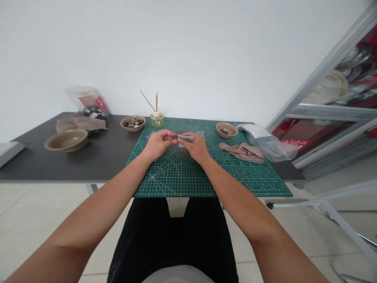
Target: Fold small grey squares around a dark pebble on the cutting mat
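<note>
Both hands meet above the green cutting mat (165, 179). My right hand (196, 147) is closed round a small, slim grey piece (186, 138) that looks rolled or folded; its exact kind is too small to tell. My left hand (160, 144) pinches at the left end of this piece, fingertips close to those of the right. Behind and under the hands lies a clear bluish plastic sheet or bag (200, 134), partly hidden by them.
On the right are a bowl of stones (227, 130), a brown cloth (244, 152) and a clear plastic bag (266, 143). Toward the left stand a reed diffuser (157, 118), another stone bowl (133, 123), a larger bowl (66, 140), a cloth (79, 122) and a clear container (88, 102).
</note>
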### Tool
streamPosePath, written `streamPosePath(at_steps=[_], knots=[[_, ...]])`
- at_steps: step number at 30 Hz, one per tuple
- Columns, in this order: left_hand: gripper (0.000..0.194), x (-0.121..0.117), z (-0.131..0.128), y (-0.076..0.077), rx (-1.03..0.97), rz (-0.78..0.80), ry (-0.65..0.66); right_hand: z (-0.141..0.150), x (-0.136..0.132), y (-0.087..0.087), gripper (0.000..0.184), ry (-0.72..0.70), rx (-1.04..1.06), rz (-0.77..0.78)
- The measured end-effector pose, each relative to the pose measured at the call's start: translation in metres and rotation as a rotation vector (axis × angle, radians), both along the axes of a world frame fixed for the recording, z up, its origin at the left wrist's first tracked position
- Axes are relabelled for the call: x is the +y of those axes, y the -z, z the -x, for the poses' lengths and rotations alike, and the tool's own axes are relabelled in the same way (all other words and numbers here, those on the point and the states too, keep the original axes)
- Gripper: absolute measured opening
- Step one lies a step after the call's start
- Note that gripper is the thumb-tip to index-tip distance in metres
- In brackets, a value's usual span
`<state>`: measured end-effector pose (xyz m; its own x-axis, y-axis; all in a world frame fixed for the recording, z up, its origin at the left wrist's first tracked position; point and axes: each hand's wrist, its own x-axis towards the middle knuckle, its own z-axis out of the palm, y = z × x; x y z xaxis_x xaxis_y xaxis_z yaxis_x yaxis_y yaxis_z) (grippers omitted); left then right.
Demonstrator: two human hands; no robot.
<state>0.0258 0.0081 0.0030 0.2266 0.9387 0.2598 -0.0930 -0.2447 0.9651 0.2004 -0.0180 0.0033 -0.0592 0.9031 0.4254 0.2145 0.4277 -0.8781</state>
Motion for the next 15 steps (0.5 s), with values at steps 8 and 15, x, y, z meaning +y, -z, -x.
streamPosePath(at_steps=[8,15], knots=[[0.031,0.0007,0.0001,-0.0001,0.018,0.01,0.02,-0.0018,0.0014,0.0006,0.022,0.026,0.001,0.01],[0.033,0.002,0.0011,0.0009,0.042,-0.007,0.003,-0.0008,0.0023,0.0023,0.023,-0.008,0.011,0.004]])
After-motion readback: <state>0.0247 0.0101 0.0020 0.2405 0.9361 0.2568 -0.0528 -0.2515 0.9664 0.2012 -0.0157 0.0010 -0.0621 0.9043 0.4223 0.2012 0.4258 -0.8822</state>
